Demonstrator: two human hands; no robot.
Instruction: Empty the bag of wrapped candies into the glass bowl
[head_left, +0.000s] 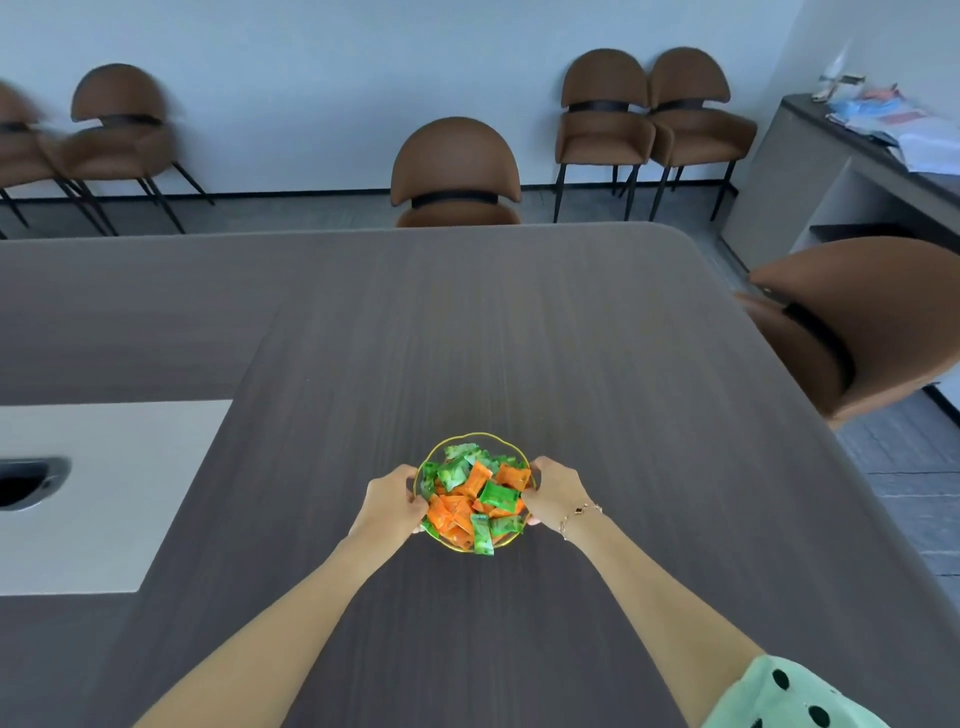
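A clear glass bowl (475, 439) with a gold wavy rim stands on the dark wooden table (519, 322) in front of me. It is heaped with green and orange wrapped candies (470, 493). My left hand (390, 501) grips the bowl's left rim, and my right hand (555, 491), with a thin bracelet at the wrist, grips the right rim. No candy bag is in view.
A pale inset panel (114, 493) with a dark cable opening (26, 480) lies in the table at the left. Brown chairs stand at the far edge (456, 166), at the right (857, 322) and along the wall. A side counter (883, 140) holds papers.
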